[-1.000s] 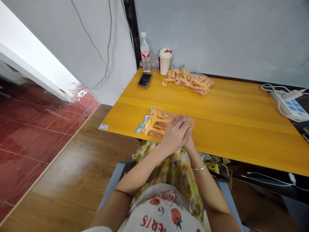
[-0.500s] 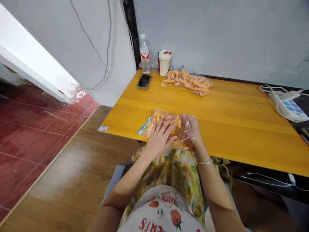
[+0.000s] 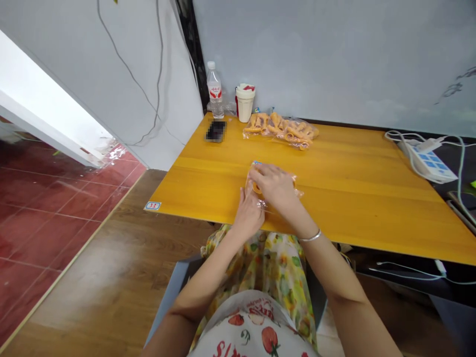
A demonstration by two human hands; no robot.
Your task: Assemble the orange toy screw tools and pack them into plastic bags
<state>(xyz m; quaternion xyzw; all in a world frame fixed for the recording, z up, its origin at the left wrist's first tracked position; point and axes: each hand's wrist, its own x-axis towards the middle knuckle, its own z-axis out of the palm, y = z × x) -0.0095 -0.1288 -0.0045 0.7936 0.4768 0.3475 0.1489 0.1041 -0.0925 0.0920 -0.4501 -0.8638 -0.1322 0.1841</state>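
A clear plastic bag of orange pieces (image 3: 257,188) lies near the front edge of the wooden table, mostly covered by my hands. Its blue printed end shows just beyond my fingers. My right hand (image 3: 275,187) reaches over the bag from above, its fingers bent and closed on the plastic. On the near left side, my left hand (image 3: 250,214) has its fingers curled around the bag's edge, and loose film shows between the two hands. What the orange pieces are, I cannot make out.
Several similar bags of orange pieces (image 3: 282,130) lie at the back of the table (image 3: 353,198). A phone (image 3: 215,131), a water bottle (image 3: 215,94) and a white cup (image 3: 245,103) stand or lie back left. A power strip (image 3: 431,161) with cables is at right.
The bag has been turned, its printed end going from the lower left to the far side. My right hand has moved left over it; my left hand has gone from flat to curled.
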